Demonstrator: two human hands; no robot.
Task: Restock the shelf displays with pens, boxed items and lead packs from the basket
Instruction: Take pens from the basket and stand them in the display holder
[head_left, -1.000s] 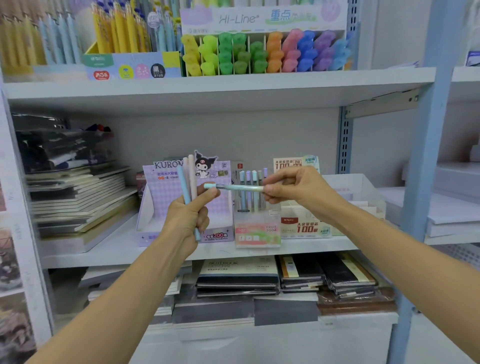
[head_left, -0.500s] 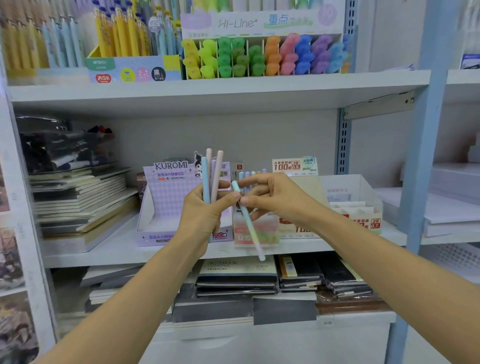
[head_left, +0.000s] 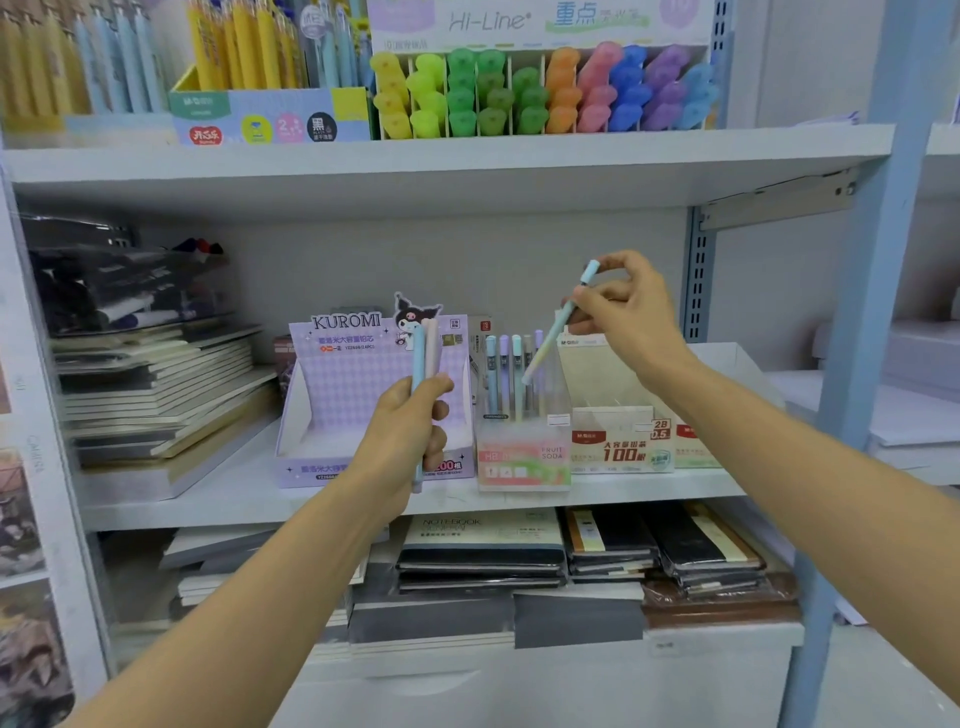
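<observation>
Head view, single frame.

Left hand (head_left: 410, 431): raised in front of the middle shelf (head_left: 208, 499), fingers curled around a bunch of pens (head_left: 425, 353). The bunch stands about upright. One pen is pale blue, the others pinkish; the exact count is unclear. The tops stick out above the fist, and the blue one's lower end shows below it.

Right hand (head_left: 626, 312): higher and to the right, thumb and fingertips pinching a single pen (head_left: 556, 325). This pen is pale blue-green, its capped end up by the fingers. It tilts down and to the left. Its lower tip is at the top of the clear display box (head_left: 522, 462). Cannot tell whether the tip is inside the box or just in front of it.

Clear display box: sits on the middle shelf, its front label reading "FRUIT SODA". Several standing pens (head_left: 503, 369) are upright in it, in blue and lilac tones.

Neighbours on the same shelf:
- Kuromi display box (head_left: 353, 374), lilac, just left of the clear box and behind the left hand.
- Lead pack boxes (head_left: 621, 449), just right of the clear box.
- Stack of notebooks (head_left: 156, 384), far left.

Upper shelf (head_left: 452, 156): a rack of highlighters (head_left: 545, 93) in a colour row. A box of yellow pens (head_left: 270, 109) stands to its left.

Below the middle shelf: more notebooks (head_left: 483, 551) lie flat in piles. A blue upright post (head_left: 872, 312) frames the right side.
</observation>
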